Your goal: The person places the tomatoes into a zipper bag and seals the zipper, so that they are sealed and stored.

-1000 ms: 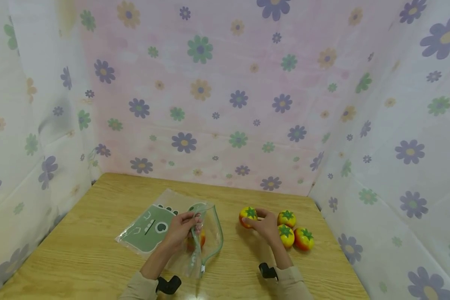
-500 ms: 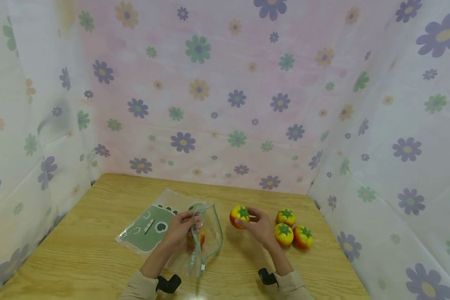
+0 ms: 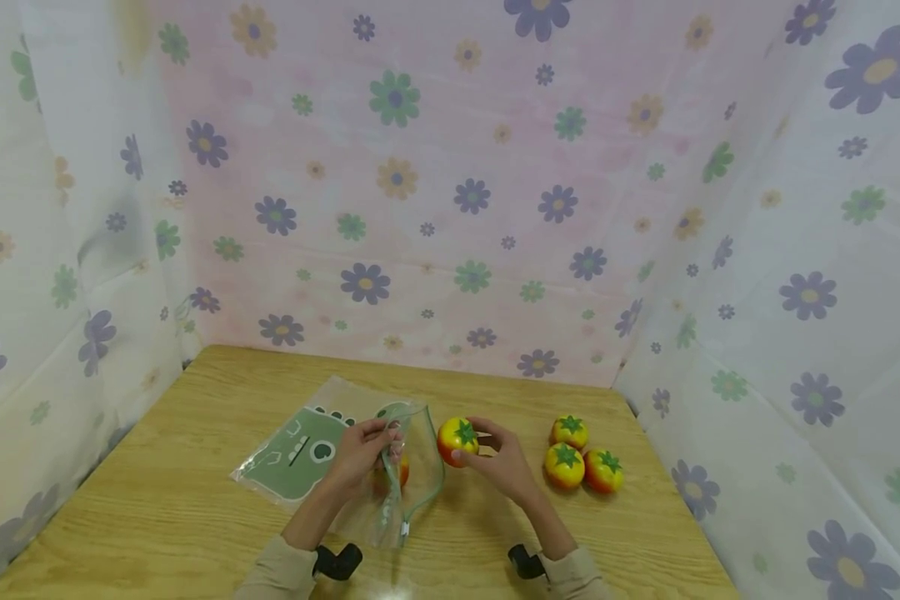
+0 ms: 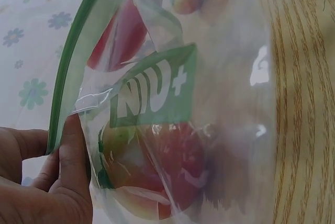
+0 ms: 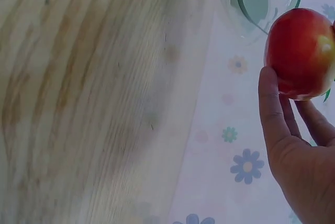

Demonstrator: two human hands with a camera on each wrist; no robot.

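Observation:
A clear slider zip bag [image 3: 292, 454] with a green monster print lies on the table. My left hand [image 3: 354, 458] pinches the green-edged rim of its mouth, which gapes to the right. Through the clear plastic, marked NIU+ in the left wrist view, shows a red-and-yellow tomato [image 4: 157, 169] inside the bag. Beside the mouth, my right hand [image 3: 504, 468] holds another tomato [image 3: 457, 442], yellow on top with a green star-shaped calyx. The right wrist view shows its red underside, with fingers [image 5: 271, 103] against it.
Three more tomatoes [image 3: 565, 467] sit grouped on the right of the wooden table [image 3: 157, 517]. The white slider [image 3: 405, 528] is at the near end of the bag's zip. Flower-printed cloth [image 3: 427, 167] encloses the back and both sides.
My right hand has carried its tomato leftward, away from the group of three, up to the bag's mouth. The left hand keeps its hold on the bag's rim in the same place.

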